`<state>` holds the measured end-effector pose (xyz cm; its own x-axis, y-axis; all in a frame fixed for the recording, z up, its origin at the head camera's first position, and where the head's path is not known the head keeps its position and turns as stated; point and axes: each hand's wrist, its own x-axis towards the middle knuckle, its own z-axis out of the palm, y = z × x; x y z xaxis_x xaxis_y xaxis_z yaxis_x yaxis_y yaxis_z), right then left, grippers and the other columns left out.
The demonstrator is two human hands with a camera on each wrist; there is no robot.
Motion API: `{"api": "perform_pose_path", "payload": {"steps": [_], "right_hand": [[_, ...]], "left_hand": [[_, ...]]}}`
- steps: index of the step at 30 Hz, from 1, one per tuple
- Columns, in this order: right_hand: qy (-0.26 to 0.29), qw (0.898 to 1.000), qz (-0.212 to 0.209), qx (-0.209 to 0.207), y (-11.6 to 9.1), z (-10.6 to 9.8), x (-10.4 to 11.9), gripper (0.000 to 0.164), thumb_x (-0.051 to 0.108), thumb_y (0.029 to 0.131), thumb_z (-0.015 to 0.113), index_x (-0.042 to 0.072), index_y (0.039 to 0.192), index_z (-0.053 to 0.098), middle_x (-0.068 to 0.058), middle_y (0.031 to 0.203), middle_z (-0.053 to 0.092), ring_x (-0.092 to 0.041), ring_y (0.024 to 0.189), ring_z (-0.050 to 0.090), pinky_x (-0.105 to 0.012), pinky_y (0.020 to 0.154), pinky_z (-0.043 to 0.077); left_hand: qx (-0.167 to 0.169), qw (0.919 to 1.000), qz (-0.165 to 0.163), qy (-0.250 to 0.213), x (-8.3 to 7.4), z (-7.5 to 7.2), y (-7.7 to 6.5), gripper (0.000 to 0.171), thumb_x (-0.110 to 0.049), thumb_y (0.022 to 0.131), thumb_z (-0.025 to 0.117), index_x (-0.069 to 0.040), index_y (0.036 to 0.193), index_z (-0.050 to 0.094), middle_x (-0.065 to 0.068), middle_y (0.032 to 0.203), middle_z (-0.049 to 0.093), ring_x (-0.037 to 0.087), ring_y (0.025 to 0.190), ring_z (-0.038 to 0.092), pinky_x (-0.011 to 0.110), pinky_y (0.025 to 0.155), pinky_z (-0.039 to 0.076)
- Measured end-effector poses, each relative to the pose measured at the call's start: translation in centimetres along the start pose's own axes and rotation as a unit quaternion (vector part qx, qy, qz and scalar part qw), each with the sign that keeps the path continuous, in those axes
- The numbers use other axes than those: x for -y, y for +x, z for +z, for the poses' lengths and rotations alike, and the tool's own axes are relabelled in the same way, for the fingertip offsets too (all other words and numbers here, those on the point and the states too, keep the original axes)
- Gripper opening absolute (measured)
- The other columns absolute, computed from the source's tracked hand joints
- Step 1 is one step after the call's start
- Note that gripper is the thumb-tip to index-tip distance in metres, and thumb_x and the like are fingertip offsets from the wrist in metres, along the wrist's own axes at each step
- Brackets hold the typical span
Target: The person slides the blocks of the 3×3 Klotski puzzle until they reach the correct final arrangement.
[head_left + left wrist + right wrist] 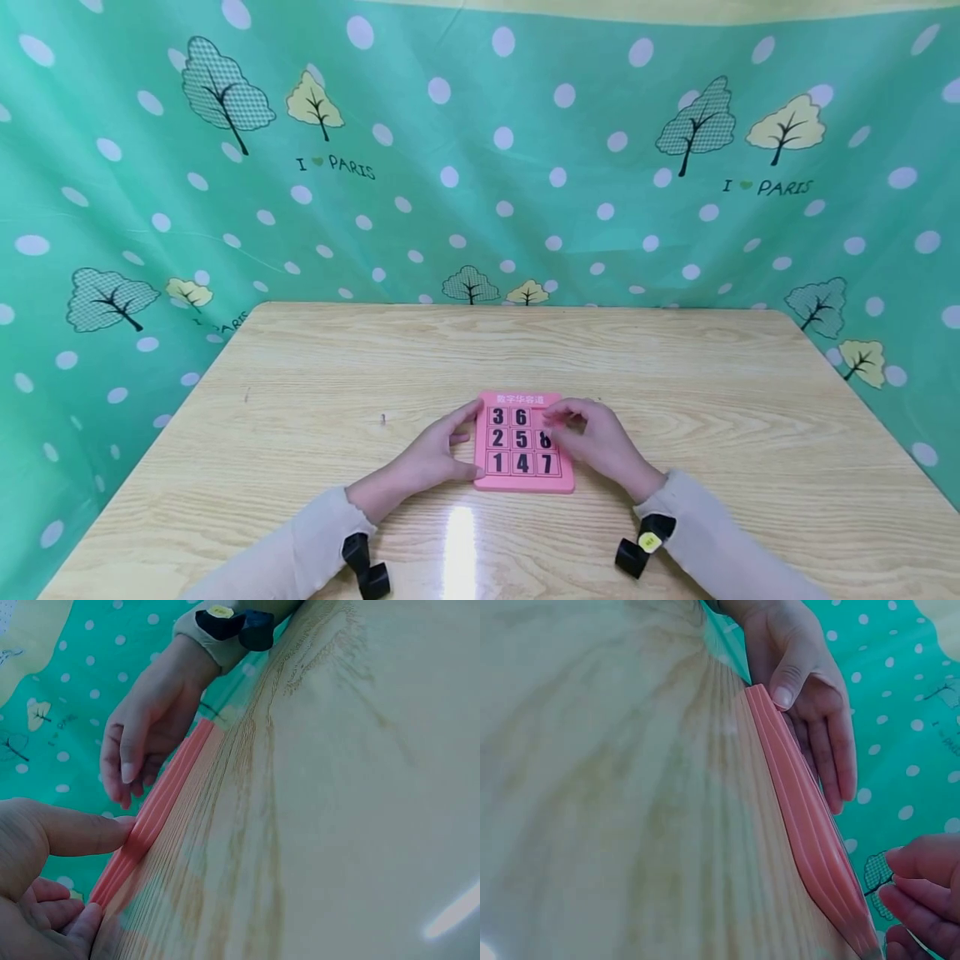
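A pink sliding number puzzle (525, 484) lies flat on the table, with black-numbered tiles reading 3, 6 in the top row, 2, 5, 8 in the middle and 1, 4, 7 at the bottom. My left hand (429, 454) holds its left side, thumb at the lower corner and index finger by the upper one. Over the right side is my right hand (598, 433), fingers bent near the top right slot and partly covering the 8 tile (545, 439). In the right wrist view that hand (930, 889) shows thumb and fingers loosely curled, holding nothing.
The light wooden table (315, 367) extends around the puzzle. A green polka-dot curtain (480, 200) with printed trees hangs behind and at the sides. A tiny dark object (382, 419) lies left of the puzzle. Both wrists wear black cameras (365, 567).
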<state>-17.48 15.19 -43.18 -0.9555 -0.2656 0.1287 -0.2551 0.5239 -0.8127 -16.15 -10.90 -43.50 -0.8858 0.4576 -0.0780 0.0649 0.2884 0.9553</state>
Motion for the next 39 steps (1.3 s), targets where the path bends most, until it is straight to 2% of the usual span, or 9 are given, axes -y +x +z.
{"api": "perform_pose_path", "payload": {"steps": [5,9,18,29,39], "right_hand": [[0.036,0.999,-0.002,0.005,0.6,0.4,0.3,0.022,0.006,0.082,0.069,0.007,0.103,0.069,-0.005,0.102,0.067,-0.019,0.094,0.058,-0.03,0.084,0.051],[0.046,0.999,0.012,0.004,1.0,0.8,0.7,0.024,0.007,0.081,0.07,0.008,0.104,0.069,-0.004,0.105,0.066,-0.018,0.093,0.058,-0.025,0.08,0.051],[0.029,0.999,0.008,0.01,1.8,1.9,1.2,0.026,0.01,0.08,0.072,0.013,0.105,0.069,0.0,0.109,0.065,-0.019,0.105,0.055,-0.039,0.094,0.046],[0.011,1.0,0.015,0.007,2.5,3.2,1.7,0.023,0.009,0.078,0.074,0.019,0.099,0.07,0.005,0.103,0.063,-0.015,0.1,0.053,-0.037,0.091,0.047],[0.003,1.0,0.02,0.007,2.9,3.6,1.9,0.023,0.008,0.078,0.074,0.018,0.099,0.07,0.004,0.103,0.063,-0.016,0.099,0.05,-0.036,0.089,0.046]], "left_hand": [[-0.002,1.0,-0.003,0.006,0.1,0.0,0.0,0.097,0.001,0.067,0.075,-0.006,0.149,0.024,0.016,0.15,0.031,0.038,0.128,0.04,0.046,0.109,0.035],[-0.003,1.0,-0.001,0.007,0.0,0.1,0.0,0.097,0.001,0.067,0.075,-0.005,0.149,0.024,0.017,0.15,0.031,0.038,0.128,0.04,0.046,0.109,0.035],[0.002,1.0,0.006,0.0,0.3,0.0,0.1,0.097,0.0,0.067,0.075,-0.004,0.149,0.023,0.017,0.15,0.03,0.037,0.13,0.039,0.046,0.11,0.034],[0.005,0.9999,0.009,0.004,0.5,-0.1,0.1,0.096,0.0,0.068,0.074,-0.004,0.149,0.023,0.018,0.151,0.03,0.037,0.13,0.039,0.045,0.11,0.033],[0.007,1.0,0.006,0.001,0.5,-0.1,0.2,0.096,0.0,0.069,0.075,-0.006,0.149,0.023,0.016,0.151,0.029,0.037,0.13,0.038,0.045,0.11,0.033]]}}
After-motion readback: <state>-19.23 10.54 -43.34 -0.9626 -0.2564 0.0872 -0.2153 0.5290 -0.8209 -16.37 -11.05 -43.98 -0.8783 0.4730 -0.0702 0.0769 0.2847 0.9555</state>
